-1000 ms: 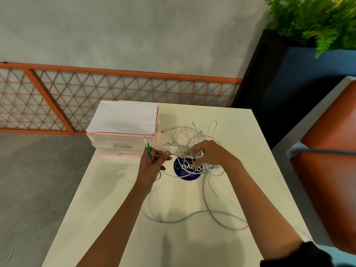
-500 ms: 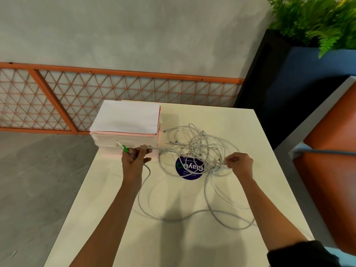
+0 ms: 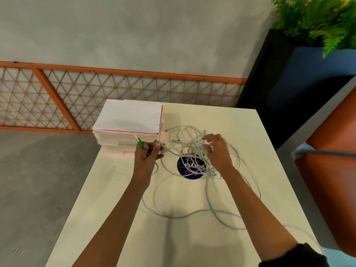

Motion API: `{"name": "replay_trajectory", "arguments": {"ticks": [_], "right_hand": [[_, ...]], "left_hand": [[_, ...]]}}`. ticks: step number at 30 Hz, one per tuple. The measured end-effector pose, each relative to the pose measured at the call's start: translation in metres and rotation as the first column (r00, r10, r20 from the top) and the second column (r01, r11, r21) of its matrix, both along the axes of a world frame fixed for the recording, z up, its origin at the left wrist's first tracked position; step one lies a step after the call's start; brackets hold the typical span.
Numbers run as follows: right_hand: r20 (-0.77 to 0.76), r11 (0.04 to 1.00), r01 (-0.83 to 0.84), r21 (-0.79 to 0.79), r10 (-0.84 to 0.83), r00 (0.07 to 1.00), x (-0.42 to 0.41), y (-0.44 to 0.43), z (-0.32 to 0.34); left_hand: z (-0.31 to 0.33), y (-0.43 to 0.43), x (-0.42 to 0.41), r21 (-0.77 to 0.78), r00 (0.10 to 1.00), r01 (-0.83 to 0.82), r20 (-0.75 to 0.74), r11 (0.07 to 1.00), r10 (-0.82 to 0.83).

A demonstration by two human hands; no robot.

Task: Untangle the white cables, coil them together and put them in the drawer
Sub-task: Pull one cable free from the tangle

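the left hand (image 3: 147, 155) has its fingers clenched round a cable end (image 3: 161, 145) and a thin green-tipped stick (image 3: 139, 142), just in front of the drawers (image 3: 115, 140), which look closed. the right hand (image 3: 218, 151) hovers over the cables (image 3: 189, 140), its fingers (image 3: 209, 140) spread and dipped into the heap; blur hides whether they pinch a strand, so i cannot tell. the heap lies on the tabletop (image 3: 115, 209) between the two sets of fingers, mostly right under the right ones and partly over a round purple sticker (image 3: 185, 166), with long loops trailing back toward the person. the step in hand looks like untangling, barely begun. to do it well, i judge the left fingers should anchor that end while the right fingers follow the same strand from it into the knot, lifting crossing loops off it rather than pulling hard, since a tug would likely tighten the snarl and drag the heap toward the left fingers. freeing one cable at a time, and laying each freed length apart from the heap, should make the coiling easier.
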State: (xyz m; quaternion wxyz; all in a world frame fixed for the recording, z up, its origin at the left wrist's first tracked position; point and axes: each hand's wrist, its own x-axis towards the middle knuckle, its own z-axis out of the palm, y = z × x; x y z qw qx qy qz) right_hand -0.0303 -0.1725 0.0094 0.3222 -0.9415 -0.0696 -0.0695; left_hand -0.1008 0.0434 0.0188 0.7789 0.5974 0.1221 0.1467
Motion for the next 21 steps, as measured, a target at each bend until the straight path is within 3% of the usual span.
{"name": "replay_trajectory", "arguments": {"ticks": [2, 4, 8, 10, 13, 17, 21], "right_hand": [[-0.235, 0.965, -0.227, 0.132, 0.253, 0.939, 0.001, 0.015, 0.007], [-0.407, 0.942, -0.327, 0.077, 0.329, 0.852, 0.001, 0.024, 0.0], [-0.225, 0.977, -0.205, 0.06, 0.213, 0.951, -0.002, 0.031, -0.023], [-0.199, 0.98, -0.18, 0.08, 0.193, 0.961, 0.0, 0.03, -0.022], [-0.095, 0.984, -0.152, 0.091, 0.161, 0.982, 0.006, 0.026, -0.009], [0.025, 0.974, -0.061, 0.219, 0.057, 0.998, 0.023, 0.022, 0.02], [-0.018, 0.899, 0.124, 0.421, -0.128, 0.992, 0.04, 0.011, 0.04]], "left_hand": [[0.003, -0.002, 0.001, 0.008, 1.0, 0.011, 0.007, 1.0, -0.011], [0.005, -0.002, 0.002, 0.01, 1.0, 0.008, 0.004, 1.0, -0.008], [0.007, 0.001, -0.001, 0.001, 1.0, 0.023, -0.004, 1.0, -0.023], [0.005, 0.003, -0.003, -0.038, 0.999, 0.045, -0.002, 0.998, -0.045], [0.002, 0.007, -0.006, 0.022, 0.997, 0.051, -0.058, 0.998, -0.05], [-0.001, 0.012, -0.009, 0.079, 0.993, 0.066, -0.098, 0.995, -0.058], [-0.003, 0.026, -0.011, 0.082, 0.998, 0.039, -0.047, 0.996, -0.036]]}}
